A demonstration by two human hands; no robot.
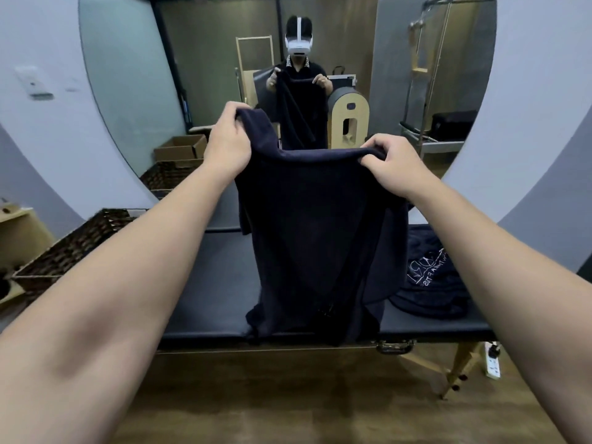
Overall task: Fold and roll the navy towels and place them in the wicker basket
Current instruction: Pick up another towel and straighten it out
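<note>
— Which step is in hand?

— The very start of folding one towel, as I read it. Nearest the camera, both forearms reach forward, and the navy towel (320, 238) hangs between the hands above the black padded table (211, 283), its lower edge draping down over the table's front edge. The left hand (229, 145) has its fingers curled round the upper left corner, held a little higher; the right hand (389, 163) pinches the top edge at the other corner. Both are closed on the cloth, neither is free.

— Is it folded at all yet?

— Not that I can tell; it hangs in loose, uneven drapes (one side looks doubled back on itself, but the dark fabric hides the detail).

— And the rest?

— A heap of more navy towels (432, 280) with white lettering lies on the table to the right, just beside the hanging one. The wicker basket (77, 241) sits at the table's left end, well apart from the held towel; I cannot see what is in it. Behind it all a large mirror (144, 91) shows the person's reflection holding the same cloth.

— So the next move?

— I'd judge it calls for levelling the two corners, pulling the top edge taut, then laying the towel flat on the table's bare middle to fold before rolling
</note>
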